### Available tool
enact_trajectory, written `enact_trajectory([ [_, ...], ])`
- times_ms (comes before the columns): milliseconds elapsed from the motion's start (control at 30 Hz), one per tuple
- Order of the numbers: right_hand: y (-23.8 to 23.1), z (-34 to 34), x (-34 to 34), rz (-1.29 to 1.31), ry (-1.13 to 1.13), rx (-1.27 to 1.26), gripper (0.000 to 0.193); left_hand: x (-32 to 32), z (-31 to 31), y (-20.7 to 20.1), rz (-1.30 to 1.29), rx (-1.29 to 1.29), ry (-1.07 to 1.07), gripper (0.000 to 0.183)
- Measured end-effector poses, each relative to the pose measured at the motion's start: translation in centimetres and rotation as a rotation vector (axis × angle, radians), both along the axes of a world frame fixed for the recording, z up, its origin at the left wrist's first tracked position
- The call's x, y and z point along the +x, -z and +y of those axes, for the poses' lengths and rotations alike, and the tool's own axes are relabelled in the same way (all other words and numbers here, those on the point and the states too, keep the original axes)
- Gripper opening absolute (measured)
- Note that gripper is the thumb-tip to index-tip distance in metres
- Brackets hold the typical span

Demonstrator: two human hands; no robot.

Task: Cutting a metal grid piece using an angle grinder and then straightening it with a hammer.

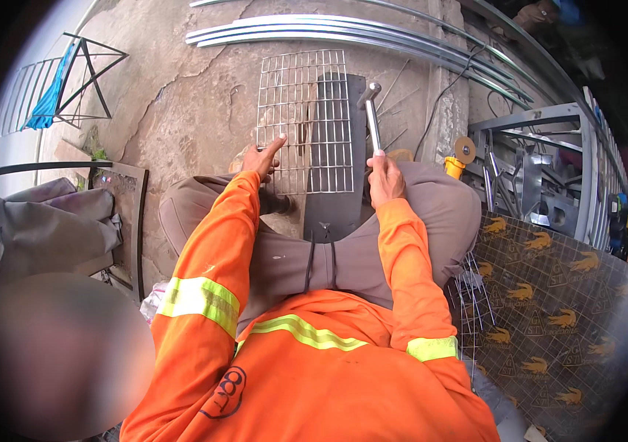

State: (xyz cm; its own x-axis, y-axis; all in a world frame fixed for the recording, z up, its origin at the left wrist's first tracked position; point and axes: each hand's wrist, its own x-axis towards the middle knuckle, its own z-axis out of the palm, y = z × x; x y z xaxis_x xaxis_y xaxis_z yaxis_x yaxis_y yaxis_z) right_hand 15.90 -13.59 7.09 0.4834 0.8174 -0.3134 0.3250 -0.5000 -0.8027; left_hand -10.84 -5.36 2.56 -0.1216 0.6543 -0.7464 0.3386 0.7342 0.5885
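Observation:
A hammer [373,124] with a shiny metal handle points away from me, its head at the far end. My right hand [387,179] is wrapped round the lower part of that handle, above my right knee. Between my knees lies a wire mesh panel [328,121] of thin crossed rods, partly over a dark flat metal plate [334,214]. My left hand [260,160] grips the panel's left edge near its lower corner, with a finger reaching over the wires. The hammer head is apart from the mesh, just to its right.
Long shiny metal tubes [314,29] lie across the concrete floor ahead. To the right stand a grey metal frame [527,116], a yellow tool with a round disc [458,158] and a dark printed board [542,317]. A cloth-draped frame [48,221] is at left.

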Motion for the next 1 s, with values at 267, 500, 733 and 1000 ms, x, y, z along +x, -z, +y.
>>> enact_trajectory([
  [267, -4.7, 0.5, -1.4, 0.074, 0.003, 0.492, 0.047, 2.2, -0.2, -0.6, 0.457, 0.170, -0.007, 0.093],
  [500, -0.1, 2.4, -2.7, -0.310, -0.117, -0.139, 0.051, 2.2, 0.0, -1.4, 0.466, 0.181, 0.023, 0.091],
  [733, -1.5, 1.9, -1.3, -0.082, 0.009, 0.382, 0.052, 2.2, 0.2, -1.5, 0.420, 0.167, 0.025, 0.090],
  [1000, -2.1, 5.1, -1.2, -0.079, 0.106, -0.026, 0.057, 2.4, 0.8, -2.4, 0.447, 0.161, 0.014, 0.079],
])
